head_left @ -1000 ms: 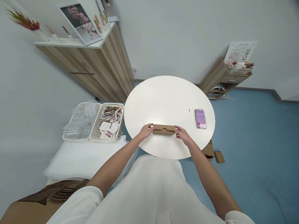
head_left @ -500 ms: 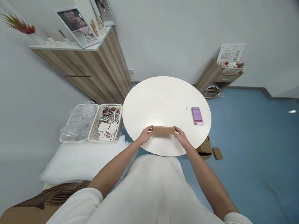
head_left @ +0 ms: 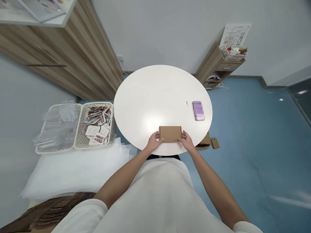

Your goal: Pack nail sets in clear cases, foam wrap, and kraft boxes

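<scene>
A small, closed brown cardboard box (head_left: pixel 170 133) is near the front edge of the round white table (head_left: pixel 155 94), its broad face turned up. My left hand (head_left: pixel 154 141) grips its left end, thumb at the front corner and fingers along the side. At the right end my right hand (head_left: pixel 187 141) holds it the same way. A blurred purple item (head_left: pixel 198 110) lies on the table's right part, with a tiny dark object (head_left: pixel 187 103) to its left.
Left of the table stand a white basket (head_left: pixel 112 129) of printed cards and another with clear plastic packaging (head_left: pixel 58 126), beside white sheets (head_left: pixel 80 171). Behind are a wooden cabinet (head_left: pixel 80 48) and a small shelf (head_left: pixel 211 61). Cardboard (head_left: pixel 215 143) lies on the floor at right.
The box has tipped from showing its narrow side to showing its broad face, still between both hands. The head view has shifted, bringing the baskets closer.
</scene>
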`<state>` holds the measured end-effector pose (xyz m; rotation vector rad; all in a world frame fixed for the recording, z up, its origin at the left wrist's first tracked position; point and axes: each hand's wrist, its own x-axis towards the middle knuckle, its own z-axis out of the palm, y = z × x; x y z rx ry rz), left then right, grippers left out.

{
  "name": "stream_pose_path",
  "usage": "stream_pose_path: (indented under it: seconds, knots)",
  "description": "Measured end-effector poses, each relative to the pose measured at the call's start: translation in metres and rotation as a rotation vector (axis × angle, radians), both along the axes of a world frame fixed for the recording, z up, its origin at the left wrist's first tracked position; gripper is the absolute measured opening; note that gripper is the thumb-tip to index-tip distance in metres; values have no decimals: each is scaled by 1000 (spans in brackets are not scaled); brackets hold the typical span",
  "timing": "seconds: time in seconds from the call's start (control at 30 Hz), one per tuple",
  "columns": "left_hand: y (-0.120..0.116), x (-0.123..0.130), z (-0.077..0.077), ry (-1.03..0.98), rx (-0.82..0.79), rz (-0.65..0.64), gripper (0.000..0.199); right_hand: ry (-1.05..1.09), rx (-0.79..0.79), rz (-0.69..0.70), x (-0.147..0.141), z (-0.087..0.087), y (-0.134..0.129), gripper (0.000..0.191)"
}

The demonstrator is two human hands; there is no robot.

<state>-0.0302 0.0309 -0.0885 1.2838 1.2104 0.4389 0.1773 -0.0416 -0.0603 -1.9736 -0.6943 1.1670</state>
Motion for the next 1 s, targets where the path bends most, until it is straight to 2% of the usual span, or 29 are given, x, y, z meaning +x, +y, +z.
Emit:
stream_pose_path:
  seconds: [0.13, 0.27, 0.43, 0.57, 0.67, 0.77, 0.87, 1.0]
  knots:
    - [-4, 9, 3, 176, 105, -21, 66, -153, -75, 21, 10, -9, 1, 71]
    - [3, 18, 10, 281, 137, -36, 67, -253, -65, 97, 14, -14, 7, 59]
    - [10, 27, 16, 292, 108, -19, 64, -218, -9, 147, 15, -18, 15, 52]
    - [-2, 47, 28, 224, 77, 21, 62, -182, 3, 121, 30, -13, 6, 51]
    - [-19, 79, 41, 203, 58, 22, 67, -201, 26, 61, 57, -3, -14, 53]
    - [-38, 125, 49, 193, 78, -85, 71, -234, 62, -37, 95, 8, -46, 55]
    - [-56, 177, 48, 150, 118, -261, 75, -240, 92, -164, 136, 11, -86, 55]
    - [-77, 248, 36, 116, 135, -479, 83, -257, 31, -376, 184, -1, -136, 57]
